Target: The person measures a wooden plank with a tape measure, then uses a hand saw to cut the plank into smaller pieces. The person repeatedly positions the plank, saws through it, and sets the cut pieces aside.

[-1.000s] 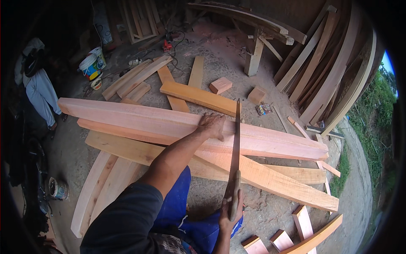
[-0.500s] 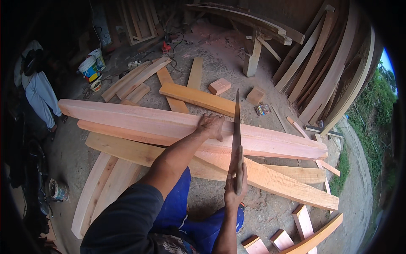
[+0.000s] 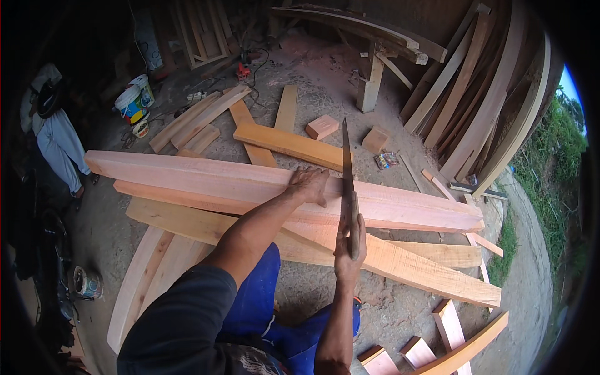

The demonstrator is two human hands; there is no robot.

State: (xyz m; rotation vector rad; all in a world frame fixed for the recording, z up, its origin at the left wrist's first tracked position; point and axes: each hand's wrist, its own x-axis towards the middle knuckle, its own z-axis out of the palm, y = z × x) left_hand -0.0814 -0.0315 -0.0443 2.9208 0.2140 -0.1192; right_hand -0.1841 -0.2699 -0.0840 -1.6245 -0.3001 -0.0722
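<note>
Pink beam (image 3: 250, 178) beneath wide left grip (image 3: 309, 185); handsaw (image 3: 347, 181) in right grip (image 3: 345, 255), farther forward than before

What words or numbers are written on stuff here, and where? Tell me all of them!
None that I can read.
Blue-and-yellow label on the white bucket: too small.
Markings on the bucket at lower left: too blurred.
Print on the small shiny packet: too small.
Saw and pink beam: no writing I can make out.
</note>
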